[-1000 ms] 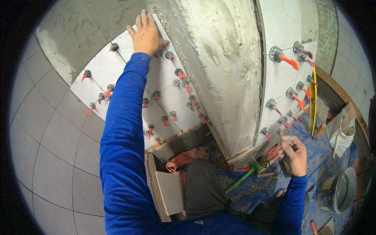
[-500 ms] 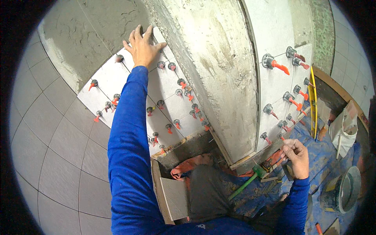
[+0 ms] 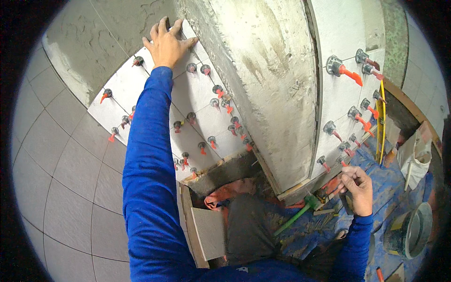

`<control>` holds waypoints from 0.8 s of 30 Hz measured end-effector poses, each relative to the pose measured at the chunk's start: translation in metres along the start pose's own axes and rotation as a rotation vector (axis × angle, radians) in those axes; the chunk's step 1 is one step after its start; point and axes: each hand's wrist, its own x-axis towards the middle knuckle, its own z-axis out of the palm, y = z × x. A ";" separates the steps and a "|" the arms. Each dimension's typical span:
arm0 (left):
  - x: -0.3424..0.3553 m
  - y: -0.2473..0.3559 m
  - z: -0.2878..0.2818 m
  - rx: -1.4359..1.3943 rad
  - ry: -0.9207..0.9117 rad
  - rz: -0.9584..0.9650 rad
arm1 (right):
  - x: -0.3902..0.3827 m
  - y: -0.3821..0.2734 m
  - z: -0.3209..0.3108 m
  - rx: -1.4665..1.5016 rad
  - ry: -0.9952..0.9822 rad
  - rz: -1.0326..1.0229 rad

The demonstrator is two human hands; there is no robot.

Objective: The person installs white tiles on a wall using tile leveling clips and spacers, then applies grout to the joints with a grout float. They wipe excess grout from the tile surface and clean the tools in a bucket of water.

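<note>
My left hand lies with spread fingers on the top end of a white tile, beside the rough concrete strip. Several tile levelling spacers, with black round bases and red handles, stand along the joints of the white tiles around my left forearm. My right hand is low on the right, thumb and fingers pinched together. Whatever is in the pinch is too small to make out. Just beyond those fingertips is the lower edge of a second group of white tiles, also set with red-handled spacers.
Grey wet mortar spreads at the upper left, next to dark grey tiles. A bare concrete strip divides the white tiles. Below lie a green-handled hammer, a ribbed tile, a bucket, a white sack and a yellow level.
The whole view has shifted slightly, with the tiles on the left higher and those on the right further right. My left hand stays spread on the tile; my right hand keeps its pinch.
</note>
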 end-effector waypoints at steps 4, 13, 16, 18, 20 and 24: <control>0.002 0.001 -0.002 0.062 -0.015 0.009 | 0.000 0.002 -0.001 -0.007 -0.010 -0.002; 0.005 0.004 -0.004 0.033 -0.068 -0.049 | -0.005 -0.003 -0.003 0.002 0.000 -0.004; 0.014 0.002 -0.004 -0.059 -0.058 -0.100 | -0.006 -0.007 -0.002 -0.010 0.007 -0.022; 0.022 0.001 -0.003 -0.088 -0.076 -0.161 | -0.007 -0.010 -0.002 -0.031 0.012 -0.028; 0.031 0.002 -0.002 -0.106 -0.113 -0.228 | -0.007 -0.011 -0.002 -0.034 0.010 -0.027; 0.038 0.001 0.002 -0.178 -0.134 -0.315 | -0.004 -0.010 0.001 -0.025 0.004 -0.041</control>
